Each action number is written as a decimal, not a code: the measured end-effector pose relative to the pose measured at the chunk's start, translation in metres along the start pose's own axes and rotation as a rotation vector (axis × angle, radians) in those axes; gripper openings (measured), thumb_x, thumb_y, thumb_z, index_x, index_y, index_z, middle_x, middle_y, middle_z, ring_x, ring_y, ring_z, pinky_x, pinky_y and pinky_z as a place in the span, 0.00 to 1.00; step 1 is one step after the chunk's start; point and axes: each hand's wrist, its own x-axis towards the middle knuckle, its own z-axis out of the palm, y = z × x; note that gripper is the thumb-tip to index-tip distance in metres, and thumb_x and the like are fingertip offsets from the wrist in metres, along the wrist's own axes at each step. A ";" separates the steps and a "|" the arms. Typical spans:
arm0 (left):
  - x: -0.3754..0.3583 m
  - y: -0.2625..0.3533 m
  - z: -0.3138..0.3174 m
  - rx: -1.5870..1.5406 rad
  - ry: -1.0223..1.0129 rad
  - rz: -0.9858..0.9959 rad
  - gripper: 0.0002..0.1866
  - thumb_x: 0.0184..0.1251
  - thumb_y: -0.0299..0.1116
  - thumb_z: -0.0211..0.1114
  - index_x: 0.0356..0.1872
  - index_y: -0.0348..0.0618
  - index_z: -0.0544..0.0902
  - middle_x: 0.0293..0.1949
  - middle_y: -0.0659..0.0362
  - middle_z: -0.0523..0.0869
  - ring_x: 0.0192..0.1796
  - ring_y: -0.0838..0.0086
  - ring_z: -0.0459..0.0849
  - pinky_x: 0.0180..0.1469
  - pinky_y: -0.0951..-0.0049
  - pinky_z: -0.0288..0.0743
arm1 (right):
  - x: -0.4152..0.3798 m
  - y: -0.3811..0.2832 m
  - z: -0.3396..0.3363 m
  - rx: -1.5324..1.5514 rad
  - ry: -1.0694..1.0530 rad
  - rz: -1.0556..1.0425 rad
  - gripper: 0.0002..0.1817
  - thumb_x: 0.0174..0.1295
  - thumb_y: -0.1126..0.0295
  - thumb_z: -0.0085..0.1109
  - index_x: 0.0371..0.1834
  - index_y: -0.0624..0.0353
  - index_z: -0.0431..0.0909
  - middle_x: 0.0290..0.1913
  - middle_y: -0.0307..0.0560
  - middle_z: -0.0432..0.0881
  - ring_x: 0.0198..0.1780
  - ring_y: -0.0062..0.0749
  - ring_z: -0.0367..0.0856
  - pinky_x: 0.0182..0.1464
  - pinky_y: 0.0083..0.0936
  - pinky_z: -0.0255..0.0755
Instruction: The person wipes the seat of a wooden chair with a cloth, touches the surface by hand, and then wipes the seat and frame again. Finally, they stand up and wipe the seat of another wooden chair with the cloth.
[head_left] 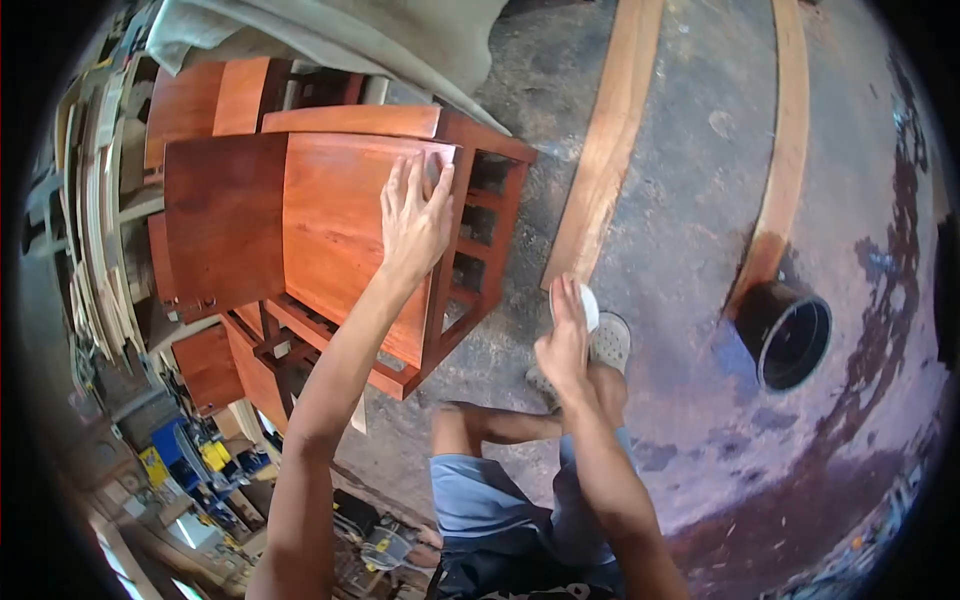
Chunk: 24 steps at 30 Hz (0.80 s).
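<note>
My left hand [415, 220] lies on a reddish-brown wooden panel [340, 220] near its upper right corner. Its fingers are stretched out and apart, touching the surface by the edge. The panel is part of a piece of wooden furniture with a slatted frame [480, 225] on its right side. Lower and to the right, my right hand [566, 345] is held above my shoes, away from the furniture. Its fingers are closed around a small white object [590, 309], mostly hidden by the hand, so its kind cannot be made out.
Two long wooden planks [610, 130] [788, 120] lie on the stained floor. A black bucket [795, 340] rests at the right. Pale sheeting [400, 40] hangs behind the furniture. Stacked boards [95, 200] and cluttered tools [205, 460] are at the left.
</note>
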 end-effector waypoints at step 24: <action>-0.121 -0.074 -0.085 -0.510 -0.193 -0.182 0.28 0.70 0.40 0.61 0.71 0.49 0.74 0.68 0.45 0.70 0.72 0.48 0.62 0.71 0.44 0.52 | 0.151 -0.157 0.123 0.055 0.409 0.095 0.35 0.57 0.86 0.49 0.73 0.78 0.61 0.74 0.70 0.64 0.78 0.59 0.58 0.80 0.40 0.52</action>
